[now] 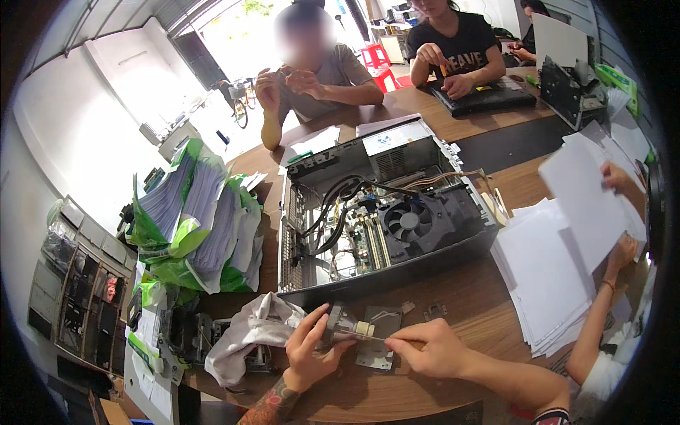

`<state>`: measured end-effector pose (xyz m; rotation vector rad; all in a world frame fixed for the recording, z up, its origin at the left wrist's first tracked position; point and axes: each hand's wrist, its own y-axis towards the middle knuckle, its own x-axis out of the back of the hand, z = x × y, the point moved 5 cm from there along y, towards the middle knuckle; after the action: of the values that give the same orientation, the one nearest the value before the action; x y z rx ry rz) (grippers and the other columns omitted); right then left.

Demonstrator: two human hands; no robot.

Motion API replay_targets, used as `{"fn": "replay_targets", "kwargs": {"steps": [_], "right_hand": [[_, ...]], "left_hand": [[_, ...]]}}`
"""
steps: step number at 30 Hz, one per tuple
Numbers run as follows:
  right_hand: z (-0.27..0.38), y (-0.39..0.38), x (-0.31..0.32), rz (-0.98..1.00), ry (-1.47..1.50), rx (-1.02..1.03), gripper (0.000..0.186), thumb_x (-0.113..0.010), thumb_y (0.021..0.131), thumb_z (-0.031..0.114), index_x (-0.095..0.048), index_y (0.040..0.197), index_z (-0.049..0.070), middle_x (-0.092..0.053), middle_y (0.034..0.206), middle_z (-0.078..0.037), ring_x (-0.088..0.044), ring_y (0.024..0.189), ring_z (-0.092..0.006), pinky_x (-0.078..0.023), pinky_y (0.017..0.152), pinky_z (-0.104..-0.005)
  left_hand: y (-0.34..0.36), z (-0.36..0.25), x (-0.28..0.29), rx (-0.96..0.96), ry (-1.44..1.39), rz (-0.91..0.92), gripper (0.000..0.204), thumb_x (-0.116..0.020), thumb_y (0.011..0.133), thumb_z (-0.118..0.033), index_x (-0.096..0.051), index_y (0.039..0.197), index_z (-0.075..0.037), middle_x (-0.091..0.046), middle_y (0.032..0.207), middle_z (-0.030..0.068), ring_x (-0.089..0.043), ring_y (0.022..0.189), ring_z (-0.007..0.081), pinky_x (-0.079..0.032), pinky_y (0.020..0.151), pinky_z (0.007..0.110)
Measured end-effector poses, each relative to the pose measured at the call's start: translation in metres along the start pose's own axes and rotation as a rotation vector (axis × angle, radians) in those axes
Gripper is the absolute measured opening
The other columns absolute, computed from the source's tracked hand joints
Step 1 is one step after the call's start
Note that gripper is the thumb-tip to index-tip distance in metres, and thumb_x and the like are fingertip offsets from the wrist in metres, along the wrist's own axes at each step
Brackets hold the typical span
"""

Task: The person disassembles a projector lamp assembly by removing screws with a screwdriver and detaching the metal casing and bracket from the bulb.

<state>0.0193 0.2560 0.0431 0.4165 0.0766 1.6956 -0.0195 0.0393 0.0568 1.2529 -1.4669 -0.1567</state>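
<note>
My left hand [312, 352] is closed around a grey, cone-shaped part with a cream neck [364, 329], which looks like a reflector lamp. A thin strip or wire [370, 336] runs from beside that neck to my right hand [431, 347], whose thumb and forefinger pinch its end. Whether it is a wire or a slim tool cannot be made out. Under and behind the part lies a flat grey metal plate [375, 360] on the table. Just beyond my hands stands an open computer case [432, 262] with a black fan [407, 222], cables and a circuit board showing.
A crumpled grey cloth [258, 327] lies left of my hands, near green-wrapped paper stacks [202, 219]. White sheets [538, 276] cover the right side, where another person's hands lift some. Across the table [453, 312] sit two people, one at a black laptop [489, 98].
</note>
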Motion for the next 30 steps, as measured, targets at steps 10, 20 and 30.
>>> {"fn": "replay_targets", "kwargs": {"steps": [10,20,30], "right_hand": [[-0.01,0.0,-0.004,0.026,-0.034,-0.074,0.018,-0.071,0.089,0.02,-0.073,0.087,0.003,-0.067,0.069,-0.011,-0.061,0.054,-0.0148,-0.046,0.051,-0.0277],[0.007,-0.004,-0.009,-0.094,-0.567,0.406,0.014,-0.073,0.083,0.018,-0.065,0.083,0.006,-0.056,0.063,-0.005,-0.057,0.048,-0.0188,-0.046,0.044,-0.0299],[0.008,-0.013,-0.016,-0.066,-0.603,0.369,0.016,-0.067,0.089,0.021,-0.063,0.08,0.008,-0.054,0.062,-0.003,-0.06,0.049,-0.0163,-0.043,0.041,-0.0289]], "left_hand": [[-0.001,0.0,-0.002,-0.004,-0.002,-0.005,0.062,-0.09,0.065,-0.016,-0.062,0.117,0.004,-0.063,0.12,0.0245,-0.067,0.104,0.0366,-0.057,0.083,0.039],[-0.003,0.005,-0.005,0.079,-0.047,0.026,0.064,-0.091,0.063,-0.015,-0.061,0.117,0.003,-0.065,0.117,0.0233,-0.068,0.103,0.0349,-0.057,0.085,0.038],[-0.005,-0.002,-0.004,0.079,-0.045,0.048,0.064,-0.091,0.063,-0.014,-0.06,0.117,0.003,-0.064,0.118,0.0241,-0.067,0.104,0.0361,-0.056,0.086,0.038]]}}
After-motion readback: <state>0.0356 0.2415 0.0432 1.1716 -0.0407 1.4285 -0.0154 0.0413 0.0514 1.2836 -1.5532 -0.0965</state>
